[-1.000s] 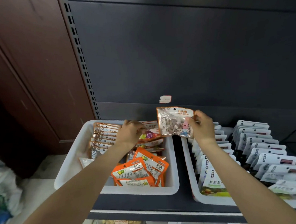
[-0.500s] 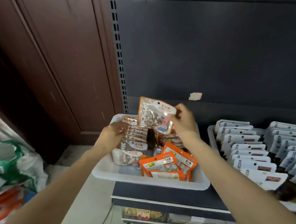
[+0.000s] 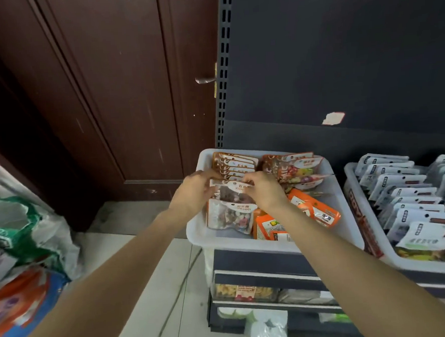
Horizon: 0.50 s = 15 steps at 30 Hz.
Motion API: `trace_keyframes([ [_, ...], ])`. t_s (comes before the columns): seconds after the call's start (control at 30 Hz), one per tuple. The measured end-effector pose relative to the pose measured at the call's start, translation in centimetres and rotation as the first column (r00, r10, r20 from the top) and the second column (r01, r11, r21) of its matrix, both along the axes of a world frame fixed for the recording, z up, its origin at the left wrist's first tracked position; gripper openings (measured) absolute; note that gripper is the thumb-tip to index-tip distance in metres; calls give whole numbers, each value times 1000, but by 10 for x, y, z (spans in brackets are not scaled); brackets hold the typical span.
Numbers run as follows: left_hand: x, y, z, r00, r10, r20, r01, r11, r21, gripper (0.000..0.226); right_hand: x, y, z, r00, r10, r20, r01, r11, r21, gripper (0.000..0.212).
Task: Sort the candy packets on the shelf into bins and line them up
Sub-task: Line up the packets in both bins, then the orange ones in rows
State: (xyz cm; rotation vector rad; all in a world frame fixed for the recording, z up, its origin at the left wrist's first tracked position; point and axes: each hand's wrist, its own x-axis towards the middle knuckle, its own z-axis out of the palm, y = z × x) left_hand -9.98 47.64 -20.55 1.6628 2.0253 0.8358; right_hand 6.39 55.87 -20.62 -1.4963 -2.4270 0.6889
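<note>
A white bin on the shelf holds a row of clear stone-candy packets with brown tops along its left side. My right hand pinches the top of one such packet standing near the front of that row. My left hand holds the same packet's left edge. Another stone-candy packet leans in front of it. Orange packets lie at the bin's front right, and colourful candy packets stand at the back right.
A second white bin to the right holds lined-up white packets. A brown door stands to the left of the dark shelf back panel. Plastic bags lie on the floor at left. Lower shelves hold more goods.
My right hand has brought the stone-candy packet down from above the bin into the left row, and my left hand now holds it too. The view has swung to the left.
</note>
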Motion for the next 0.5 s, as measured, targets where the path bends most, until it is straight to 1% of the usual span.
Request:
trace_keyframes([
  [0.07,1,3,-2,990,-56,-129,43,994,-98,19,-1,-6,-2,991,54,124,-58,998,31,24],
  [0.13,4,3,-3,956,-117,-269,59,975,-214,21,0,-12,-1,987,98,129,-100,995,10,21],
  [0.17,5,1,-4,940,-139,-312,63,968,-242,22,2,-14,2,990,103,93,-104,995,2,21],
  [0.2,6,-1,-6,938,-145,-315,68,967,-245,23,7,-15,6,995,89,39,-89,996,1,23],
  [0.23,8,-2,-6,948,-143,-283,81,972,-220,24,15,-15,11,998,56,-22,-56,998,23,25],
  [0.3,14,-2,-6,973,-151,-173,131,984,-119,25,38,-14,23,989,-30,-147,44,994,97,27],
  [0.37,26,3,-5,978,-191,-90,189,982,-33,29,67,-15,26,967,-66,-248,96,989,111,27],
  [0.43,41,9,-5,970,-233,-73,233,973,-5,33,94,-14,21,964,-45,-263,67,995,76,32],
  [0.5,55,13,-9,955,-288,-75,287,958,-20,35,112,-17,13,982,-20,-190,24,1000,18,41],
])
